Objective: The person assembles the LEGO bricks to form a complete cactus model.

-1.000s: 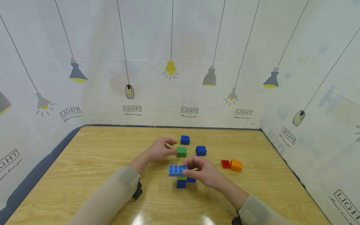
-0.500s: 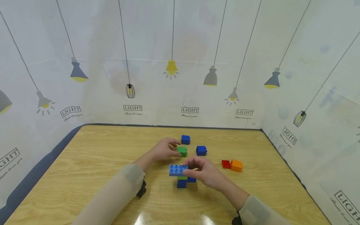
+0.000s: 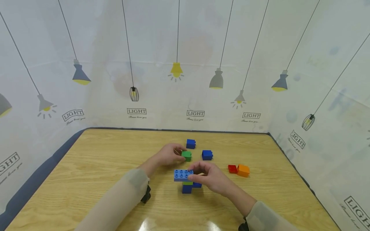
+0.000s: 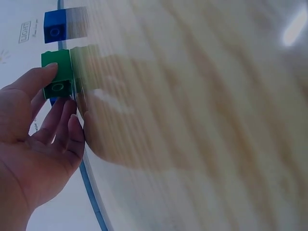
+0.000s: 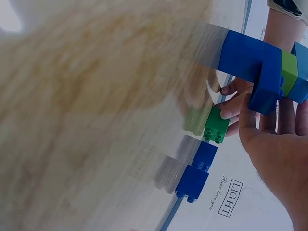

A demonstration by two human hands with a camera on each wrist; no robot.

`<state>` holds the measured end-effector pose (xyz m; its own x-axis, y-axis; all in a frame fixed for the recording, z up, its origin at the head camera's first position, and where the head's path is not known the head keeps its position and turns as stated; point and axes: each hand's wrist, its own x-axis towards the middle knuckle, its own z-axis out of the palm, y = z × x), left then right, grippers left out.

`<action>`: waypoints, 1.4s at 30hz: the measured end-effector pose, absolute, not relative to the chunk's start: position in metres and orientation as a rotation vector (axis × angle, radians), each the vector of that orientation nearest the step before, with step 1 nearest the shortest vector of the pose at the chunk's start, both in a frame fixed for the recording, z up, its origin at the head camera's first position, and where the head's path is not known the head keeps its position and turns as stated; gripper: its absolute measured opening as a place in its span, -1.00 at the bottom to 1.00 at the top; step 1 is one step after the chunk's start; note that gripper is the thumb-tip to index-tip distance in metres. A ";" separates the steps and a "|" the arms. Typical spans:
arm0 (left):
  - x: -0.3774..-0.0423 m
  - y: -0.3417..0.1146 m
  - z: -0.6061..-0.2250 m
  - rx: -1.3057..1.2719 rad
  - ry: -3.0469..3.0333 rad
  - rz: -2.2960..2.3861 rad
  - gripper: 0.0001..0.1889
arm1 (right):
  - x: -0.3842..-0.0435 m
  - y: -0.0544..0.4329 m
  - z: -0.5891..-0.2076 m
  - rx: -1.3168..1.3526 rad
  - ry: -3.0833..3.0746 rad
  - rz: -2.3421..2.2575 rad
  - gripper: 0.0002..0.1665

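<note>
In the head view my left hand (image 3: pixel 167 154) pinches a green toy building brick (image 3: pixel 187 156) that lies on its side on the table. Its thumb presses the near face in the left wrist view, where the green brick (image 4: pixel 63 61) shows its hollow underside. My right hand (image 3: pixel 216 180) grips the right end of a light-blue eight-stud brick (image 3: pixel 180 175) topping a small stack. Below that sit a lime-green brick (image 3: pixel 188 183) and a dark-blue brick (image 3: pixel 187 189). Another dark-blue brick (image 5: pixel 267 79) juts out sideways from the stack in the right wrist view.
Two loose blue bricks (image 3: pixel 190 143) (image 3: pixel 207 155) lie behind and right of the green one. Further right, a red brick (image 3: pixel 232 169) rests against an orange brick (image 3: pixel 243 170). A printed curtain (image 3: pixel 162 96) stands along the back and sides of the wooden table (image 3: pixel 95 170).
My left hand has reached right to the green brick and closed its thumb and fingers on it; the brick has shifted very slightly. The right hand and stack have stayed in place.
</note>
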<state>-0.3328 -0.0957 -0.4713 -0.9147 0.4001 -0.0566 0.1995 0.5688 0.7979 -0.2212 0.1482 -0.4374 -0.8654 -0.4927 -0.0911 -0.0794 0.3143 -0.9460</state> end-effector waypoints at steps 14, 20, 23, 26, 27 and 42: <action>-0.323 -0.112 -0.467 0.379 2.512 1.512 -0.60 | -0.222 0.148 -0.437 -0.504 2.224 -1.566 -0.61; -0.312 -0.123 -0.456 0.399 2.533 1.544 -0.56 | -0.222 0.147 -0.437 -0.502 2.223 -1.568 -0.61; -0.306 -0.127 -0.450 0.443 2.511 1.567 -0.51 | -0.222 0.147 -0.437 -0.505 2.227 -1.569 -0.61; -0.299 -0.130 -0.445 0.480 2.487 1.581 -0.48 | -0.222 0.147 -0.437 -0.511 2.230 -1.570 -0.61; -0.296 -0.131 -0.443 0.489 2.481 1.584 -0.47 | -0.222 0.147 -0.437 -0.511 2.231 -1.569 -0.61; -0.263 -0.143 -0.426 0.591 2.261 1.780 -0.52 | -0.221 0.148 -0.436 -0.508 2.229 -1.569 -0.62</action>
